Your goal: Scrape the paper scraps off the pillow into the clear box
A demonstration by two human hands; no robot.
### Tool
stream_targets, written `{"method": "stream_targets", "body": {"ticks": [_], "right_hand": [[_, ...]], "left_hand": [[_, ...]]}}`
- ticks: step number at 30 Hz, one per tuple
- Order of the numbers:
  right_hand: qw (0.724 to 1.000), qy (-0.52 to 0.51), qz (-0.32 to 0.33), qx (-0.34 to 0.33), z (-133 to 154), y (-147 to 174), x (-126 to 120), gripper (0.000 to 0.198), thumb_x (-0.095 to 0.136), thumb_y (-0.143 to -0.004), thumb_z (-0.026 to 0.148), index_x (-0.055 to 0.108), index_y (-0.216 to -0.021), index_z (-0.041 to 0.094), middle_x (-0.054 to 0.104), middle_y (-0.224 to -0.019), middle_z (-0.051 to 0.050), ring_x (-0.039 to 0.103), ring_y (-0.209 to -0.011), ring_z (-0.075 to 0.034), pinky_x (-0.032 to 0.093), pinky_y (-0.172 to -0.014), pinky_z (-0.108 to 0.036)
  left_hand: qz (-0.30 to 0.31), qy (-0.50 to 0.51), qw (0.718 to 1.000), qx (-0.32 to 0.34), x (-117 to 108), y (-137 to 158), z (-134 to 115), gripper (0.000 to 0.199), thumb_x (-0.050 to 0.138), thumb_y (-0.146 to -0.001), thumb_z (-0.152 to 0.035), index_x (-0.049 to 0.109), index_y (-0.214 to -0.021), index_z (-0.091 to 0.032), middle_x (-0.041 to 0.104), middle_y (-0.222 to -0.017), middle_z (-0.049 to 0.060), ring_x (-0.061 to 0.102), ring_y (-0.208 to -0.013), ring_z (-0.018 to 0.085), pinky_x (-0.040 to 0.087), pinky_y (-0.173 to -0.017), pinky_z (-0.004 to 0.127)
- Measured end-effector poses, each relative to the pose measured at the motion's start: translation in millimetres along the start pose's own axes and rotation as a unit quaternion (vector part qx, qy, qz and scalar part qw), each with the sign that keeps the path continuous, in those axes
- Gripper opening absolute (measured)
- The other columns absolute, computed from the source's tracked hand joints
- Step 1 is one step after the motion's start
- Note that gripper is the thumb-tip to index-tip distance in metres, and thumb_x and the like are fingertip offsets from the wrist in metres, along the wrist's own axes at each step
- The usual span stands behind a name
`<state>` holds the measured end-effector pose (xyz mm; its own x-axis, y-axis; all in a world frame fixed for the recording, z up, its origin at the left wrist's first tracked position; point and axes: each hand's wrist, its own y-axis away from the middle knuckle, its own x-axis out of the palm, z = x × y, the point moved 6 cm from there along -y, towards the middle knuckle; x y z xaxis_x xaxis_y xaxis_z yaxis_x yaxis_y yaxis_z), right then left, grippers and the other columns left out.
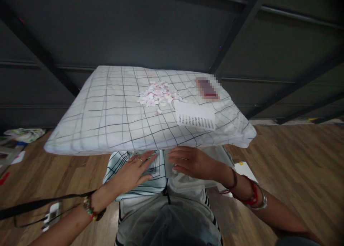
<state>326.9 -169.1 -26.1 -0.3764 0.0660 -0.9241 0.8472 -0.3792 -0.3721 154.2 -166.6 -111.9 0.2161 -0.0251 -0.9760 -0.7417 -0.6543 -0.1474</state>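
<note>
My left hand (137, 169) lies over a light-blue cloth piece with dark lines (158, 185) on my lap, its fingers spread and holding nothing. My right hand (192, 162) is over a clear plastic container (185, 185) beside the cloth piece, with the fingers loosely stretched and apart. Just beyond both hands stands a table with a white checked cover (107, 120). On it lie a heap of small pinkish-white paper scraps (159, 93) and a white card (195, 108) with a row of dark slanted marks along its near edge.
A blurred-out rectangular thing (208, 88) lies at the table's back right. Behind stands a dark panelled wall (134, 27). On the wooden floor are a white paper (245, 170) at right, a small white device (53, 213) and a crumpled cloth (25, 134) at left. A black strap (40, 201) crosses near my left wrist.
</note>
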Motion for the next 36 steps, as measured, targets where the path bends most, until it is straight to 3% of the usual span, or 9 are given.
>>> {"method": "stream_targets", "body": {"ticks": [5, 10, 13, 16, 18, 25, 29, 32, 36], "right_hand": [[0.995, -0.015, -0.098, 0.004, -5.9, -3.1, -33.7, 0.012, 0.052, -0.088, 0.015, 0.061, -0.095, 0.011, 0.069, -0.090, -0.008, 0.063, -0.086, -0.014, 0.056, -0.080, -0.026], [0.991, -0.014, -0.125, 0.041, -22.1, -6.3, -56.3, 0.013, 0.050, -0.089, 0.014, 0.060, -0.095, 0.012, 0.070, -0.089, -0.008, 0.064, -0.084, -0.013, 0.055, -0.075, -0.025], [0.990, 0.025, -0.113, 0.083, -42.3, -6.5, -56.1, 0.015, 0.048, -0.090, 0.018, 0.062, -0.091, 0.015, 0.070, -0.085, -0.006, 0.064, -0.080, -0.012, 0.054, -0.073, -0.025], [0.989, 0.049, -0.077, 0.114, -66.5, -7.0, -49.1, 0.021, 0.044, -0.092, 0.023, 0.064, -0.090, 0.016, 0.069, -0.081, -0.005, 0.065, -0.078, -0.013, 0.054, -0.070, -0.025], [0.987, 0.059, -0.059, 0.135, -83.3, -7.6, -48.1, 0.023, 0.043, -0.093, 0.024, 0.065, -0.091, 0.016, 0.070, -0.083, -0.006, 0.065, -0.078, -0.014, 0.053, -0.070, -0.025], [0.972, 0.104, 0.053, 0.206, -129.4, -3.4, -55.4, 0.026, 0.055, -0.086, 0.027, 0.061, -0.107, 0.013, 0.068, -0.105, -0.011, 0.062, -0.098, -0.021, 0.050, -0.086, -0.035], [0.962, 0.122, 0.130, 0.205, -134.2, 3.2, -46.0, 0.032, 0.059, -0.084, 0.032, 0.062, -0.110, 0.014, 0.067, -0.106, -0.011, 0.065, -0.091, -0.021, 0.052, -0.075, -0.033], [0.958, 0.135, 0.158, 0.197, -132.4, 4.4, -39.9, 0.031, 0.059, -0.084, 0.030, 0.061, -0.111, 0.015, 0.067, -0.108, -0.012, 0.065, -0.090, -0.022, 0.052, -0.073, -0.032], [0.952, 0.181, 0.214, 0.122, -123.3, 2.7, -33.7, 0.023, 0.052, -0.088, 0.019, 0.061, -0.109, 0.016, 0.069, -0.100, -0.009, 0.066, -0.083, -0.019, 0.049, -0.067, -0.029]], "left_hand": [[-0.138, 0.032, 0.989, 0.035, -48.4, -17.1, -12.8, 0.033, 0.033, -0.095, -0.027, 0.062, -0.109, -0.018, 0.071, -0.095, 0.006, 0.066, -0.085, 0.013, 0.052, -0.074, 0.024], [-0.290, 0.067, 0.954, -0.023, -104.3, -43.1, -11.4, 0.028, 0.036, -0.093, -0.021, 0.063, -0.101, -0.018, 0.070, -0.092, 0.004, 0.065, -0.087, 0.012, 0.051, -0.079, 0.023], [-0.218, 0.062, 0.963, -0.148, -120.5, -76.6, 12.0, 0.033, 0.036, -0.093, -0.030, 0.060, -0.111, -0.016, 0.068, -0.104, 0.007, 0.063, -0.096, 0.017, 0.051, -0.083, 0.029], [-0.012, -0.020, 0.971, -0.237, -117.6, -107.5, 45.9, 0.041, 0.039, -0.090, -0.035, 0.054, -0.122, -0.015, 0.061, -0.121, 0.012, 0.058, -0.107, 0.024, 0.048, -0.087, 0.035], [0.024, -0.029, 0.969, -0.243, -123.3, -122.6, 68.3, 0.037, 0.046, -0.086, -0.035, 0.061, -0.113, -0.016, 0.067, -0.107, 0.011, 0.062, -0.099, 0.024, 0.047, -0.084, 0.034], [-0.065, -0.009, 0.978, -0.198, -147.0, -161.4, 126.4, 0.042, 0.036, -0.088, -0.039, 0.062, -0.109, -0.013, 0.068, -0.099, 0.009, 0.061, -0.094, 0.023, 0.046, -0.088, 0.040], [-0.079, 0.031, 0.994, -0.066, -128.1, -168.0, 127.9, 0.060, 0.038, -0.086, -0.052, 0.047, -0.128, -0.010, 0.052, -0.130, 0.016, 0.044, -0.123, 0.027, 0.035, -0.104, 0.046], [-0.070, 0.026, 0.997, -0.038, -109.0, -160.4, 128.2, 0.077, 0.042, -0.084, -0.061, 0.027, -0.142, -0.013, 0.026, -0.149, 0.018, 0.024, -0.138, 0.031, 0.024, -0.112, 0.048], [-0.046, 0.003, 0.999, 0.002, -97.0, -151.3, 123.5, 0.081, 0.039, -0.084, -0.066, 0.021, -0.144, -0.016, 0.018, -0.152, 0.020, 0.015, -0.140, 0.036, 0.020, -0.111, 0.054]]}}
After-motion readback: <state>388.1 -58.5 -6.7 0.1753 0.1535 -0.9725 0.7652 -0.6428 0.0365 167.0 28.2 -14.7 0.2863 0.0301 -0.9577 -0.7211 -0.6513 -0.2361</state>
